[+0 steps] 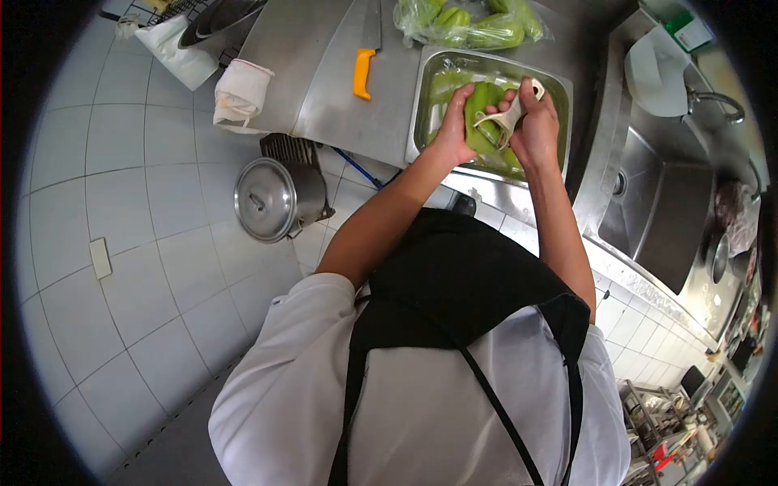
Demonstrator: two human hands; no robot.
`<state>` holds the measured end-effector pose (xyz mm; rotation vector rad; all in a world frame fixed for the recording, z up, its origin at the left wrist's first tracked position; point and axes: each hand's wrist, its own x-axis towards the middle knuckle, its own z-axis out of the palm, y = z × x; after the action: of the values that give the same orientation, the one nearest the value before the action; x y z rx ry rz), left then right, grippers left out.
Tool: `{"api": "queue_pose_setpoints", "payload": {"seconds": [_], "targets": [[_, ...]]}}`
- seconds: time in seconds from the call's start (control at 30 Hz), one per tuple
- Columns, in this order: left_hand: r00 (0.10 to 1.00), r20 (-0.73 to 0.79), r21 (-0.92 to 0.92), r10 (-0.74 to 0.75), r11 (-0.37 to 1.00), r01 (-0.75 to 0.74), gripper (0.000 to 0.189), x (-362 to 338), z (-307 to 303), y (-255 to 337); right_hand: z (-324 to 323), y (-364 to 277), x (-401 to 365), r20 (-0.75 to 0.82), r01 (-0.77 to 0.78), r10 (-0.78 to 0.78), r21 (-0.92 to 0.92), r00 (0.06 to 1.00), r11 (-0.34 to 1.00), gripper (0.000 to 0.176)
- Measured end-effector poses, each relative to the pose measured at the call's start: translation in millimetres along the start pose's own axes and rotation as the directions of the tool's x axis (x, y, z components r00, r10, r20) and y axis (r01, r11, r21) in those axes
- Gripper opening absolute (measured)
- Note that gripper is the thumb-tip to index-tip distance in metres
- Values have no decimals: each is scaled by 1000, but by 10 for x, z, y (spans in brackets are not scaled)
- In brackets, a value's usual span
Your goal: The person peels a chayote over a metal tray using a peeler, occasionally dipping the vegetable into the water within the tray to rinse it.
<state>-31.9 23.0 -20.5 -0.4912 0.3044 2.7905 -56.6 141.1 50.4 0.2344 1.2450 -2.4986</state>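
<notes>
My left hand (455,130) is wrapped round a pale green vegetable (484,99), holding it above a metal tray (416,121). In my right hand (536,130) is a white peeler (514,115), its head against the side of the vegetable. Green pieces, perhaps peelings, lie in the tray below, partly hidden by my hands. Past the tray's far edge sits a clear plastic bag (474,26) with several more green vegetables. A knife with an orange handle (362,74) lies on the steel counter to the left of the tray.
A folded white cloth (242,91) lies at the counter's left edge. On the floor below stands a lidded steel pot (261,199). To the right are a steel sink (658,202), a faucet (717,99) and a white basin (653,71).
</notes>
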Motion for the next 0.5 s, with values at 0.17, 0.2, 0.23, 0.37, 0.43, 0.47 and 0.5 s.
{"api": "queue_pose_setpoints", "payload": {"seconds": [0.17,0.2,0.23,0.37,0.43,0.47,0.5], "targets": [[1000,18,-20,-19,1000,19,52,-18,-16,1,-4,22,-33,12,6,-6,13,1000,1000,18],[1000,7,-5,-4,1000,4,53,-38,8,-8,-7,31,-28,22,12,-12,13,1000,1000,18],[1000,3,-1,-12,1000,12,53,-58,31,-12,-9,35,-28,33,19,-20,13,999,1000,18],[999,-12,2,-32,999,32,53,-147,165,-24,9,4,-45,-15,-20,20,6,1000,1000,17],[999,8,-5,-41,999,41,52,-126,145,-21,-9,21,-27,-23,-21,21,15,1000,1000,16],[998,33,-8,-48,999,48,52,-92,105,-11,-20,42,-6,-26,-7,7,7,1000,1000,16],[997,57,-13,-55,998,56,52,-76,77,-9,-27,66,9,-31,6,-6,-2,999,1000,16]]}}
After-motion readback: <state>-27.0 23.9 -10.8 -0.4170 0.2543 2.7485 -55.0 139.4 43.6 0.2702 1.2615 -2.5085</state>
